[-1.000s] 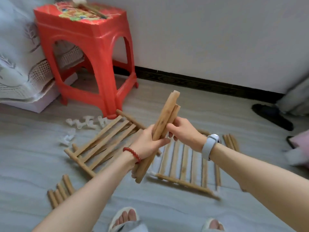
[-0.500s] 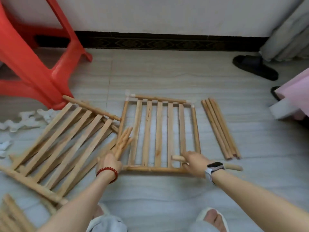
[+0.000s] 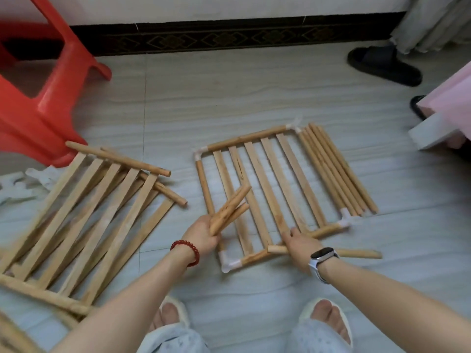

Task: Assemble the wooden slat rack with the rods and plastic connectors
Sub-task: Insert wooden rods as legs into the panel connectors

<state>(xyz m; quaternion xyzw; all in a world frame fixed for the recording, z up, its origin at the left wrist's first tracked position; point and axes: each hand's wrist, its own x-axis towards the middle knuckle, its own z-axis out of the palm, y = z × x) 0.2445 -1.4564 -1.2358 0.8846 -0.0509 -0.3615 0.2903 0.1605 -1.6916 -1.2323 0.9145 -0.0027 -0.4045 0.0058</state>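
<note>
A framed slat panel (image 3: 267, 189) with white plastic corner connectors (image 3: 229, 262) lies on the floor in front of me. My left hand (image 3: 201, 235) grips short wooden rods (image 3: 230, 208) that stick up over the panel's left side. My right hand (image 3: 300, 247) holds a single rod (image 3: 356, 253) flat on the floor against the panel's near edge. A bundle of several long rods (image 3: 336, 171) lies along the panel's right side. More slat panels (image 3: 84, 220) are stacked crookedly at the left.
A red plastic stool (image 3: 38, 98) stands at the back left, with loose white connectors (image 3: 15, 186) beside its foot. A black slipper (image 3: 382, 63) lies by the wall at the right, near a white and pink piece of furniture (image 3: 438, 123). My slippered feet (image 3: 173, 314) are below.
The framed panel has swung round on the floor, its right side now against the long rods. My right hand stays low with its single rod; my left hand still holds the short rods.
</note>
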